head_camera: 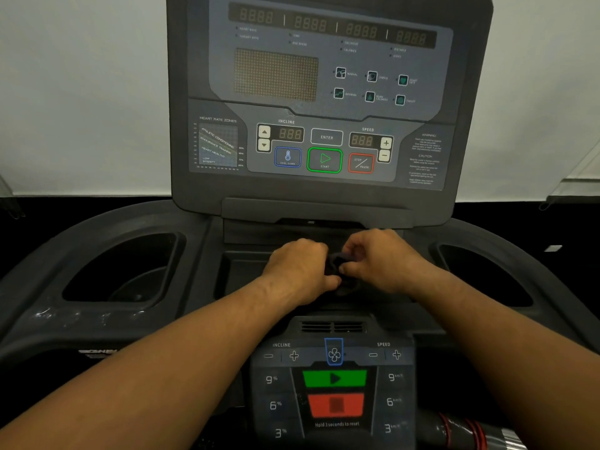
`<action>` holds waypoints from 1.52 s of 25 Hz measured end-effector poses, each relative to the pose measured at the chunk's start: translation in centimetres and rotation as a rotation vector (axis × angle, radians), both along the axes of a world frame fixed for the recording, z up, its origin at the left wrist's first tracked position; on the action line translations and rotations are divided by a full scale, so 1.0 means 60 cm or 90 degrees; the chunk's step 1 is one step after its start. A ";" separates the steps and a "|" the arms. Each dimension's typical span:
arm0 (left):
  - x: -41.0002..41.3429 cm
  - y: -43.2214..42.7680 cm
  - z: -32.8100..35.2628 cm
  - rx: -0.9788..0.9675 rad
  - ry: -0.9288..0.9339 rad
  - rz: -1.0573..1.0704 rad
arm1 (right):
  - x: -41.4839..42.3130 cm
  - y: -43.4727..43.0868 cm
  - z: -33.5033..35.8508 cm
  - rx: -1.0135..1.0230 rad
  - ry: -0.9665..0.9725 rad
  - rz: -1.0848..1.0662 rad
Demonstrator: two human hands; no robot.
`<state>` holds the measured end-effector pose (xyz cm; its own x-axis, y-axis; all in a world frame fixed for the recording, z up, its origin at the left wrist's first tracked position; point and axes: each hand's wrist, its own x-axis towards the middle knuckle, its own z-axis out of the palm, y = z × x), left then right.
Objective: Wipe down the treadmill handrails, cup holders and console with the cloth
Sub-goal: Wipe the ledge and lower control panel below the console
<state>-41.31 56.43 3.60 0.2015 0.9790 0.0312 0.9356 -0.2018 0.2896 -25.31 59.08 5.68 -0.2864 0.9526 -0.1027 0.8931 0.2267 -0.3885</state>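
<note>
A small dark cloth (337, 266) is bunched between my two hands over the centre tray of the treadmill. My left hand (298, 267) grips it from the left with curled fingers. My right hand (380, 258) pinches it from the right. Most of the cloth is hidden by my fingers. The grey console (324, 92) rises behind my hands, its displays unlit. One deep cup holder (123, 271) lies to the left and another cup holder (487, 274) to the right. Dust smears show on the left handrail surface (74, 316).
A lower control panel (334, 384) with green and red buttons sits near me, below a fan vent (332, 327). A red-ringed handle piece (467, 430) shows at bottom right. A pale wall stands behind the console, above a dark floor.
</note>
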 end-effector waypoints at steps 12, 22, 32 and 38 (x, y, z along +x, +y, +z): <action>-0.060 -0.016 0.008 0.010 -0.231 0.037 | 0.015 0.020 0.004 -0.080 0.200 -0.014; -0.083 -0.035 -0.005 -0.048 0.010 -0.113 | 0.005 0.037 0.007 -0.077 0.192 0.018; -0.092 -0.012 0.013 -0.071 -0.152 -0.072 | 0.022 0.008 0.018 -0.099 0.014 0.232; -0.068 0.011 0.083 0.141 -0.088 -0.119 | -0.006 0.001 0.033 0.111 -0.037 0.194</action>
